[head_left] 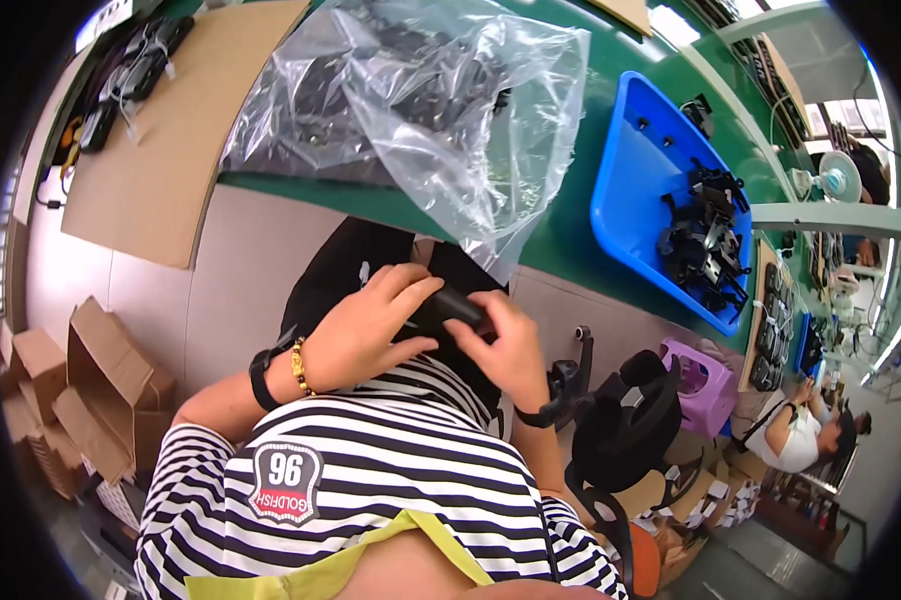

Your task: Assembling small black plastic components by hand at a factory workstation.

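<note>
Over my lap, both hands are on a dark, smooth, rounded black part (457, 306); its exact kind is hard to make out against my black trousers. My left hand (370, 325) lies along its left end, fingers bent over it and thumb stretched below. At the other end, my right hand (508, 345) grips it between thumb and fingers. Beyond my hands, a clear plastic bag (410, 130) of dark parts lies on the green table (560, 240), its loose end hanging over the edge. A blue bin (635, 185) to the right holds several black plastic parts (705, 240).
A cardboard sheet (170, 140) juts past the table edge at left, near dark cabled devices (135, 85). Opened cardboard boxes (120, 390) stand on the floor at lower left. A black chair (625, 420) and purple stool (705, 385) stand right. Another person (795, 435) sits farther right.
</note>
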A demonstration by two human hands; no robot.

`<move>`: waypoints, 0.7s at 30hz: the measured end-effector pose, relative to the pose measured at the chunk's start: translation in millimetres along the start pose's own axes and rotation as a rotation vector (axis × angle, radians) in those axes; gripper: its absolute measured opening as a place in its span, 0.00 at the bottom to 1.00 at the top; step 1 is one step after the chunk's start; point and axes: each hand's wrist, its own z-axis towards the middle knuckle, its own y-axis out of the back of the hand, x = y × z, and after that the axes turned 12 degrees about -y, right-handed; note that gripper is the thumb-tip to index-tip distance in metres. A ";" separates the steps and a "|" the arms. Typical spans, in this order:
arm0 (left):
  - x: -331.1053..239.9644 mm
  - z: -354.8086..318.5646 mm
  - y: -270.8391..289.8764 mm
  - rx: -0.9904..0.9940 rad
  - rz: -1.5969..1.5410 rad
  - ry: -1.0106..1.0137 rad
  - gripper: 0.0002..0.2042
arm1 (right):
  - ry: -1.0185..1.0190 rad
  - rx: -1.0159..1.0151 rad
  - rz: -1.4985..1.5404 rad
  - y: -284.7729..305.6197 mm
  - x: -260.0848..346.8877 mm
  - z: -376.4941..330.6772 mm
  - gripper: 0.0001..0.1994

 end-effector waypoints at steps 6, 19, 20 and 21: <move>0.7 -12.4 8.9 -0.006 -0.302 -0.063 0.17 | -0.207 -0.230 0.554 12.6 -33.7 -23.5 0.17; 23.5 -27.2 -18.0 0.005 -0.968 0.446 0.28 | 0.055 -0.111 1.193 -47.0 -15.9 -30.6 0.24; 19.5 -23.1 -17.0 -0.050 -1.044 0.439 0.31 | 0.097 -0.103 1.110 -48.5 -14.1 -27.7 0.24; 16.5 -20.5 -15.5 -0.106 -1.119 0.431 0.34 | 0.138 -0.095 1.027 -49.4 -11.2 -25.4 0.23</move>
